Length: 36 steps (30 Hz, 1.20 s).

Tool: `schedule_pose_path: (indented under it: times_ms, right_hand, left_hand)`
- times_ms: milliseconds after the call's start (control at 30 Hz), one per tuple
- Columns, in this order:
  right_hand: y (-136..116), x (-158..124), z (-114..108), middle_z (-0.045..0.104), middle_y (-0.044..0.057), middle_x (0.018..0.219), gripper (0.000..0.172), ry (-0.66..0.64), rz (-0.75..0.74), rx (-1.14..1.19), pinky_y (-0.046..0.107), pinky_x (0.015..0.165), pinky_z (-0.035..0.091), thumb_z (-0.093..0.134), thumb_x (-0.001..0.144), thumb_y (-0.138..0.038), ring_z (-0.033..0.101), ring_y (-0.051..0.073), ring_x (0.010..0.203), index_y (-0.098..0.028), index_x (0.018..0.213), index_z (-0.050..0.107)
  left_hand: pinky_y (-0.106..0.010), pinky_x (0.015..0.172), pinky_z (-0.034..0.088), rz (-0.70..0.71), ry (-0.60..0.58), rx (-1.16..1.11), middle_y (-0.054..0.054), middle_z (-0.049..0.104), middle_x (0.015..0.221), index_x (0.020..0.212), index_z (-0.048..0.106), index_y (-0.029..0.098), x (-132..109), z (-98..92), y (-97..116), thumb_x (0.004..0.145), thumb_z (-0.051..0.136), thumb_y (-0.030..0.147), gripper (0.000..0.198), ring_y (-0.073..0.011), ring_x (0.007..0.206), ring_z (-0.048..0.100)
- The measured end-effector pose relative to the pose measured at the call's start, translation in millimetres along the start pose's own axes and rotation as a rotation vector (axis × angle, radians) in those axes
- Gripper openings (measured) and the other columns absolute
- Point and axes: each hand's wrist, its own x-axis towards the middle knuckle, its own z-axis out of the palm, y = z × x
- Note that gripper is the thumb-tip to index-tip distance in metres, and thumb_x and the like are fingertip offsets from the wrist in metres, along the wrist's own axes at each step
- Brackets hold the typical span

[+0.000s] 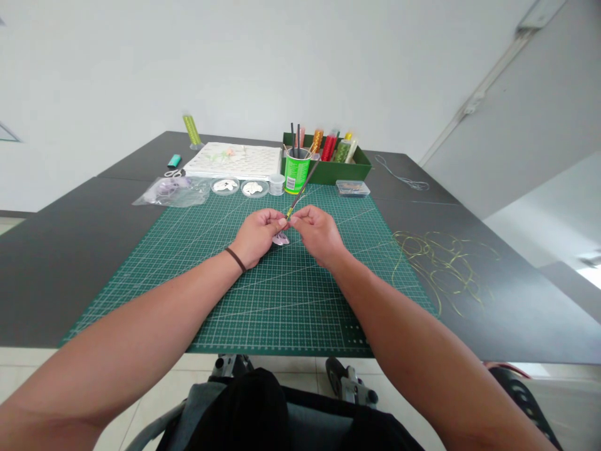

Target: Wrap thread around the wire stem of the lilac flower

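Above the green cutting mat, my two hands meet with their fingertips close together. My left hand, with a dark band on its wrist, pinches a thin dark stick that slants up to the right. Yellow-green wrapping shows on the stick just over the fingers. Pale purple petals hang below the left fingertips. My right hand is closed in a pinch at the same spot, beside the wrapping; what lies between its fingertips is too small to make out. A thin pale strand shows near the stick.
Behind the hands stand a green cup with dark sticks, a green box of colourful tubes, dishes of white pieces, a plastic bag, a white board and scissors. Loose yellow-green cord lies at right.
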Motion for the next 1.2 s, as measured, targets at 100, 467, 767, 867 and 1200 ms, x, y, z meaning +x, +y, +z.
schedule_pose_path:
  times_ms: [100, 467, 767, 867, 1200]
  right_hand:
    - [-1.0, 0.1, 0.0, 0.042, -0.009, 0.048, 0.011, -0.006, 0.025, 0.035, 0.025, 0.042, 0.021, 0.064, 0.081, -0.027, 0.028, 0.007, 0.042, -0.021, 0.074, 0.057]
    - [-5.4, 2.2, -4.5, 0.057, -0.007, 0.053, 0.017, -0.097, 0.141, 0.210, 0.021, 0.037, 0.021, 0.069, 0.075, -0.028, 0.031, 0.005, 0.038, -0.021, 0.074, 0.054]
    - [-3.2, 4.0, -5.4, 0.049, -0.009, 0.048, 0.011, -0.088, 0.166, 0.189, 0.021, 0.039, 0.024, 0.066, 0.074, -0.024, 0.034, 0.006, 0.038, -0.021, 0.073, 0.056]
    - [-1.0, 5.0, -4.3, 0.048, -0.009, 0.049, 0.011, -0.072, 0.169, 0.190, 0.021, 0.039, 0.023, 0.066, 0.074, -0.024, 0.033, 0.006, 0.039, -0.021, 0.073, 0.056]
    - [1.5, 4.8, -4.1, 0.046, -0.010, 0.046, 0.012, -0.048, 0.186, 0.122, 0.021, 0.036, 0.017, 0.066, 0.077, -0.023, 0.027, 0.005, 0.036, -0.021, 0.074, 0.055]
  left_hand:
    - [-0.024, 0.059, 0.044, 0.004, -0.020, -0.035, -0.002, 0.069, 0.069, 0.073, 0.067, 0.014, 1.2, -1.0, -1.5, 0.076, 0.075, 0.016, 0.009, -0.0104, 0.059, 0.058]
    - [-0.025, 0.063, 0.045, -0.050, -0.179, -0.153, -0.002, 0.071, 0.070, 0.072, 0.068, 0.014, 3.3, -5.0, -3.7, 0.061, 0.088, 0.033, 0.030, -0.0113, 0.062, 0.060]
    - [-0.026, 0.062, 0.047, -0.049, -0.161, 0.042, -0.002, 0.072, 0.073, 0.079, 0.065, 0.014, 0.9, -5.4, -2.8, 0.073, 0.078, 0.032, 0.023, -0.0123, 0.061, 0.061]
    - [-0.026, 0.061, 0.046, -0.010, -0.145, 0.138, -0.002, 0.072, 0.075, 0.081, 0.064, 0.015, 0.1, -4.0, -3.3, 0.081, 0.070, 0.030, 0.016, -0.0123, 0.062, 0.062]
    - [-0.026, 0.067, 0.045, 0.151, -0.195, 0.550, -0.001, 0.072, 0.078, 0.082, 0.064, 0.017, -3.6, -5.4, 4.9, 0.094, 0.053, 0.027, 0.019, -0.0125, 0.066, 0.061]
